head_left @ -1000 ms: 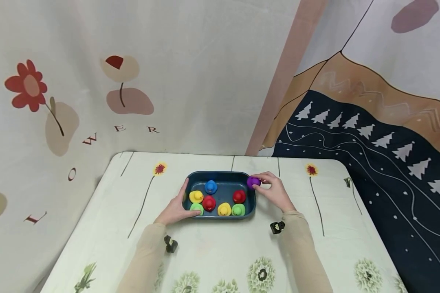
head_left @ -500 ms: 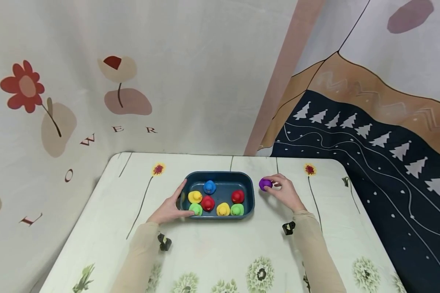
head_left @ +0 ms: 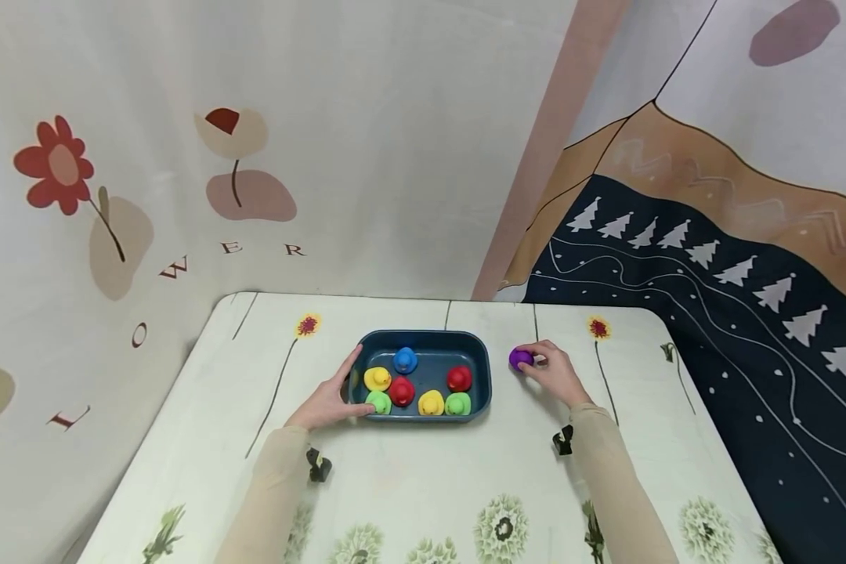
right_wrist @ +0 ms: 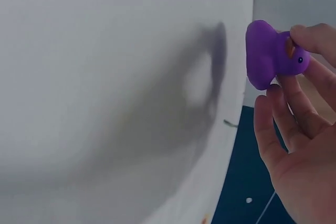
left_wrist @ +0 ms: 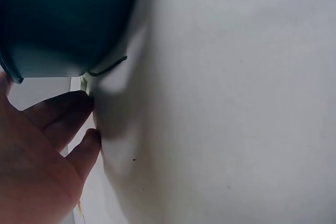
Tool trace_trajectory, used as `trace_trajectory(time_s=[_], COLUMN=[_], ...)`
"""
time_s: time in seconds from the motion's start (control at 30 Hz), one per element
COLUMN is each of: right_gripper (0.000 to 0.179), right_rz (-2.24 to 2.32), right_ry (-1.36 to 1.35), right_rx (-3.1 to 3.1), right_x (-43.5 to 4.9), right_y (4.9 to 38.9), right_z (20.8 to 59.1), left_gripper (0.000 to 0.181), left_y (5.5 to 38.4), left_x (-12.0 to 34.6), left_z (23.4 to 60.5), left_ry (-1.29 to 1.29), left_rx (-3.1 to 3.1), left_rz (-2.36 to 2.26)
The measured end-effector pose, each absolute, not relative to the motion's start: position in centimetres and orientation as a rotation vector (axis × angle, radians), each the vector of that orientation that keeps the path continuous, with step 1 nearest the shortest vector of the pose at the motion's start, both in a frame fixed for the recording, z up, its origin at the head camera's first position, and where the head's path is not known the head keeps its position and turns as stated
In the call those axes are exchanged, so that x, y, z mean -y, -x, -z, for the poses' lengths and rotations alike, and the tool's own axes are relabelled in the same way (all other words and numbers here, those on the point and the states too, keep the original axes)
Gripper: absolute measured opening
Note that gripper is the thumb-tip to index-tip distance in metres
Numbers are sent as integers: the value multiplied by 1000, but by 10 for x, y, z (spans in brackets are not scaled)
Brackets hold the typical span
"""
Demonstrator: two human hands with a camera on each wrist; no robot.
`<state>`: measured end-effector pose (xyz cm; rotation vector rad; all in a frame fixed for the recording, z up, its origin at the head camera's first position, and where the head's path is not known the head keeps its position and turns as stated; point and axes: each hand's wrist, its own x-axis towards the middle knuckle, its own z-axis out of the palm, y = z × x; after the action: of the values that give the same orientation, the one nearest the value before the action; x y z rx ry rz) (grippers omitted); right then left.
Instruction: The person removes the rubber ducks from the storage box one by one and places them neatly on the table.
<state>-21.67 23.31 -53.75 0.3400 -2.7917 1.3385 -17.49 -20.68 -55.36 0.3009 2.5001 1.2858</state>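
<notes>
My right hand (head_left: 555, 376) pinches a purple rubber duck (head_left: 521, 359) between thumb and fingertips, just right of the tray. In the right wrist view the toy duck (right_wrist: 262, 56) shows its orange bill and one black eye, held up over the cloth. At the left end of the dark blue tray (head_left: 423, 338), my left hand (head_left: 327, 403) touches the rim, fingers extended along the side and thumb at the near corner. Inside the tray sit a blue duck (head_left: 405, 359), two red ducks (head_left: 460, 378), two yellow ducks (head_left: 431, 403) and two green ducks (head_left: 458, 403).
A flower-printed white cloth covers the table (head_left: 423, 478). Its far edge meets a pale printed curtain (head_left: 366, 196), and a dark blue section with white trees (head_left: 698, 290) hangs beyond the right side. Each wrist carries a small black camera (head_left: 319, 465).
My right hand has carried the purple duck rightward, from the tray's right rim to over the cloth beside it. The left hand stays at the tray's left end.
</notes>
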Motion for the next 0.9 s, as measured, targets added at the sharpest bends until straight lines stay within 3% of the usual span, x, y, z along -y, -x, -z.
trace_trajectory(time_s=[0.9], right_gripper=[35], right_rz=[-1411], right_ry=[-75], right_rx=[2860], right_x=[-251], right_y=[232], right_z=[552], left_gripper=[108], left_y=[175], left_x=[206], left_z=[556], left_ry=[-305], left_rx=[-2512], left_rz=[-1316])
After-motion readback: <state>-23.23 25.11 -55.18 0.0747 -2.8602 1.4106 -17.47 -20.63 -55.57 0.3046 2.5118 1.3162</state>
